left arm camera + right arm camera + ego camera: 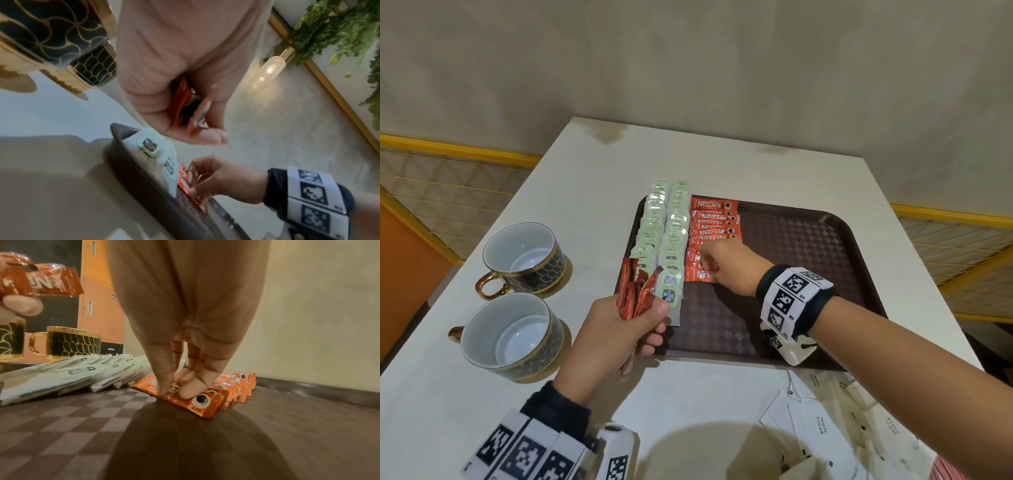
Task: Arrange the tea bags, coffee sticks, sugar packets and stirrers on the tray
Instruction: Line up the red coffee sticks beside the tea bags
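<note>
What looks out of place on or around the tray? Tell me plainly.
The two tea bag rows run past the far rim of the tray. White sugar packets lie in a loose heap on the table, off the tray. The coffee stick row looks orderly.

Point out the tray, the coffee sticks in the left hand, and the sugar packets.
tray (808,246), head view, bare patterned floor.
coffee sticks (630,287), head view, bundle's fanned red tops.
sugar packets (822,428), head view, printed packet face.

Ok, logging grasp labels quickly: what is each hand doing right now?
Left hand: grips a bundle of coffee sticks.
Right hand: pinches the nearest coffee stick on the tray.
</note>
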Available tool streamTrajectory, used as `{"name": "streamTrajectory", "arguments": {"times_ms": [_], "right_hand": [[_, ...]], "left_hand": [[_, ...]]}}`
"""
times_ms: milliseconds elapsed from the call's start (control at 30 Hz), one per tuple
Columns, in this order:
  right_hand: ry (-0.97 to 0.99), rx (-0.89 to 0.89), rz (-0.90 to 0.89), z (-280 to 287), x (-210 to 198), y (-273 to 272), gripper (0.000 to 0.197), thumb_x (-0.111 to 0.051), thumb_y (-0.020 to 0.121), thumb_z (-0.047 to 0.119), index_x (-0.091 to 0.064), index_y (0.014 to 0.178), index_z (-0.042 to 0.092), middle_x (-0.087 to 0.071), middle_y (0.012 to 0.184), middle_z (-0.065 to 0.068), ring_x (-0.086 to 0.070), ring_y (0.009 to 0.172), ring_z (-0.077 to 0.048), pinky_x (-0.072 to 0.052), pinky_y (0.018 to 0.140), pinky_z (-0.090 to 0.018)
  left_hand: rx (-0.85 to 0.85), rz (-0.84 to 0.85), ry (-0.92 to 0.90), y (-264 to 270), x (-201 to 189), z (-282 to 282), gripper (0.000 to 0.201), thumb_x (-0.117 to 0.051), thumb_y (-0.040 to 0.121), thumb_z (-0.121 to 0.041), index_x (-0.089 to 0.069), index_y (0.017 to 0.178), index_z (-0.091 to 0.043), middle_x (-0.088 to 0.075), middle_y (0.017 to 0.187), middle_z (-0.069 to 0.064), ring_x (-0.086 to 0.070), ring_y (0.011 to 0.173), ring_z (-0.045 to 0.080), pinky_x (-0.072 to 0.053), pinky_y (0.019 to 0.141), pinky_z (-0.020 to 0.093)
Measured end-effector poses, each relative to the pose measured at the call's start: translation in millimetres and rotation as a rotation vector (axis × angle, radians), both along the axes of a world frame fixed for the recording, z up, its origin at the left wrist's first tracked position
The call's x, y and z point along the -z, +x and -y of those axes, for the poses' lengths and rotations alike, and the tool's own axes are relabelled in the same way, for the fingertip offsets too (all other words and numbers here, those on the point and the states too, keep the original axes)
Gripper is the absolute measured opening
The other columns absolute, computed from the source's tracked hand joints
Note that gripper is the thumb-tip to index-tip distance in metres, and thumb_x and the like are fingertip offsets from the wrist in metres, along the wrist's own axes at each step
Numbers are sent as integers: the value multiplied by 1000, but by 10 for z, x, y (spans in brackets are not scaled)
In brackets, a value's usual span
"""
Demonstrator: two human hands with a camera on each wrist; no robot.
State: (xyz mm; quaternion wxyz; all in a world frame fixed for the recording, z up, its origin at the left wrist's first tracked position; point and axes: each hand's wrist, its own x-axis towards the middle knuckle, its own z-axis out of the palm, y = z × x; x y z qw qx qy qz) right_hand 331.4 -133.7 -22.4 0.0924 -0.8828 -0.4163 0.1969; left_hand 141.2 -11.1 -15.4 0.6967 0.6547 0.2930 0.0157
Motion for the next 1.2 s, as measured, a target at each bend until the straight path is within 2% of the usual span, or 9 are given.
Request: {"name": "streamTrajectory", "arguments": {"times_ms": [100, 167, 333, 467, 600, 700, 833, 967, 1200], "right_hand": [[4, -3, 24, 31, -66, -41, 9, -53, 92, 0, -61, 92, 5, -61, 92, -9, -54, 84, -20, -43, 73, -27], [119, 45, 31, 84, -178, -97, 13, -52, 97, 10, -63, 95, 5, -63, 92, -7, -56, 82, -19, -42, 70, -25], [540, 212, -322, 281, -532, -404, 16, -55, 98, 20, -64, 85, 18, -59, 74, 7, -54, 63, -3, -46, 62, -20], [647, 204, -614, 482, -568, -580, 11, -64, 91, 8, -68, 101, 6, -68, 87, -7, -67, 76, -16, -52, 63, -23], [724, 274, -625, 651, -538, -614, 13, -69, 87, 6, -68, 90, -6, -66, 79, -18, -59, 65, -22, -49, 55, -22], [687, 347, -656, 774, -547, -599, 21, -68, 88, 14, -66, 74, -1, -57, 60, -7, -48, 50, -12, -43, 48, -21], [677, 406, -776, 889, -554, -604, 29, -65, 91, 18, -63, 65, 5, -56, 55, -4, -46, 45, -9, -38, 43, -17], [740, 466, -775, 901, -530, -658, 27, -62, 93, 17, -65, 70, 3, -57, 57, -5, -47, 46, -10, -36, 41, -17], [969, 822, -771, 937, -560, -840, 8, -56, 95, 5, -62, 99, -1, -72, 83, -20, -66, 65, -17, -55, 54, -18]], "left_hand": [[77, -53, -31, 43, -82, 15, 24, -62, 86, -40, -60, 84, -16, -52, 57, 1, -50, 48, 11, -43, 45, 21], [145, -61, -168, 74, -135, 31, 24, -58, 90, -39, -60, 99, -16, -46, 59, -3, -44, 52, 10, -40, 49, 21], [263, -16, -275, 113, -223, 91, 24, -56, 93, -10, -64, 115, -14, -59, 80, -2, -55, 73, 12, -48, 65, 22], [310, 6, -409, 126, -326, 206, 28, -52, 94, -4, -60, 121, -5, -72, 95, 7, -69, 77, 14, -55, 62, 22], [377, 8, -441, 128, -355, 305, 32, -51, 94, -5, -54, 126, -8, -71, 110, 16, -70, 101, 27, -58, 85, 33], [418, 0, -417, 121, -355, 329, 35, -56, 90, -8, -55, 125, -8, -72, 108, 17, -70, 100, 28, -58, 84, 33], [466, 2, -362, 111, -370, 341, 45, -64, 79, -15, -56, 122, -5, -73, 104, 17, -71, 96, 26, -59, 80, 32], [422, -12, -319, 98, -331, 358, 36, -61, 87, -13, -57, 121, -4, -74, 102, 16, -72, 96, 25, -60, 80, 33], [115, -2, -255, 94, -170, 244, 29, -57, 94, -14, -58, 122, -6, -75, 100, 13, -72, 95, 25, -57, 87, 39]]}}
